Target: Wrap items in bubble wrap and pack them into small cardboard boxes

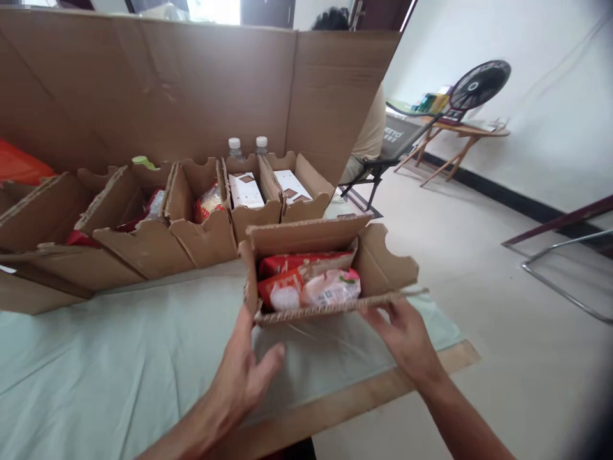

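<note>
In front of me is an open cardboard box (393,255), slightly tilted, with notched end walls. Inside lie a red packet (306,260), a red-and-clear packet (282,291) and a pink-and-white packet (332,289). My left hand (246,364) is at the box's near left corner, its fingers partly hidden by the end wall and its thumb standing apart from the front wall. Under the right part of the front wall, my right hand (402,332) grips the box, with its fingertips partly hidden.
Several cardboard bins (201,243) stand in a row at the back, holding packets and white boxes (246,190). Behind them are a tall cardboard panel (191,83) and two bottles (234,147). A green cloth (119,358) covers the table. Beyond are a seated person (371,134) and a fan (479,86).
</note>
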